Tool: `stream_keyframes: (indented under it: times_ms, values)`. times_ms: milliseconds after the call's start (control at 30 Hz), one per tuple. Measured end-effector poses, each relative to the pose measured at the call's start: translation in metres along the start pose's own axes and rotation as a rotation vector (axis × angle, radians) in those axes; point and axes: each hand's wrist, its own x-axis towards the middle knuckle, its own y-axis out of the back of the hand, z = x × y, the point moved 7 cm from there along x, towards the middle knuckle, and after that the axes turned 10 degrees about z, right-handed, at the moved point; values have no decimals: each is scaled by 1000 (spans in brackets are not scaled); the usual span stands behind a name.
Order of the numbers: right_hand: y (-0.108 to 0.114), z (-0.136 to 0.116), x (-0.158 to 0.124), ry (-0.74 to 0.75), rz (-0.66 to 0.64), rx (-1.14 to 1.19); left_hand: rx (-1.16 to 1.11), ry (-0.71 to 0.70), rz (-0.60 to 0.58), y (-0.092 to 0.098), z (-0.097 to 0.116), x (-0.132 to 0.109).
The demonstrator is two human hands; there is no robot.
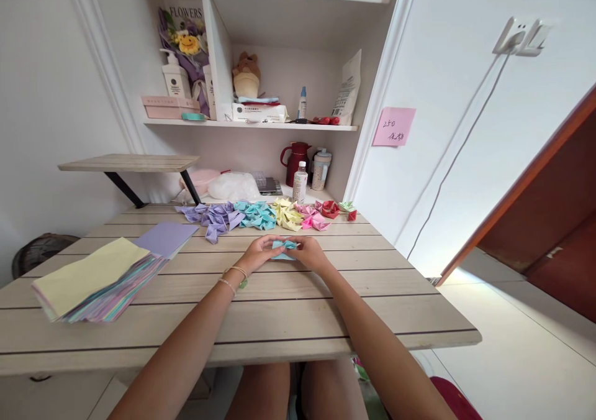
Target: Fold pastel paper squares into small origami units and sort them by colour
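Observation:
Between my two hands, just above the middle of the desk, is a small folded piece of light-blue paper (284,255). My left hand (262,251) pinches its left side, and two bracelets circle that wrist. Its right side is gripped by the fingers of my right hand (308,252). Part of the folded paper is hidden behind my fingers and thumbs. Behind my hands lies a row of folded paper pieces: purple (218,216), blue (257,214), yellow (287,215), pink (313,217) and red (329,209).
A stack of coloured paper sheets (93,277) lies at the left, with purple sheets (167,238) behind it. A small raised shelf (128,163) stands at the back left. A clear bottle (300,184), a red jug (295,162) and a tumbler (321,170) stand behind the folded pieces.

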Motion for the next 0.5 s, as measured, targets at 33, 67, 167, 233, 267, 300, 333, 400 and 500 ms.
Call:
stream_keyframes:
  times_ms: [33, 67, 167, 233, 267, 300, 333, 400, 500]
  values:
    - [0, -1, -1, 0, -3, -7, 1, -1, 7, 0, -1, 1]
    - [-1, -2, -1, 0, -11, -11, 0, 6, 21, 1, -4, 2]
    - [-3, -5, -5, -16, -58, -13, -14, 39, 72, 5, -11, 5]
    - [-5, -7, -6, -21, -84, -16, -28, 46, 82, 6, -13, 6]
    - [-5, -7, -7, -19, -91, -19, -31, 43, 76, 6, -12, 5]
    - [-5, -8, -7, -16, -96, -22, -30, 39, 67, 5, -11, 4]
    - [-5, -9, -8, -12, -99, -24, -25, 36, 57, 4, -9, 3]
    - [-5, -9, -8, -9, -105, -27, -7, 36, 38, 2, -6, 1]
    - [-6, -10, -8, 1, -117, -21, 7, 50, 39, 1, -5, 0]
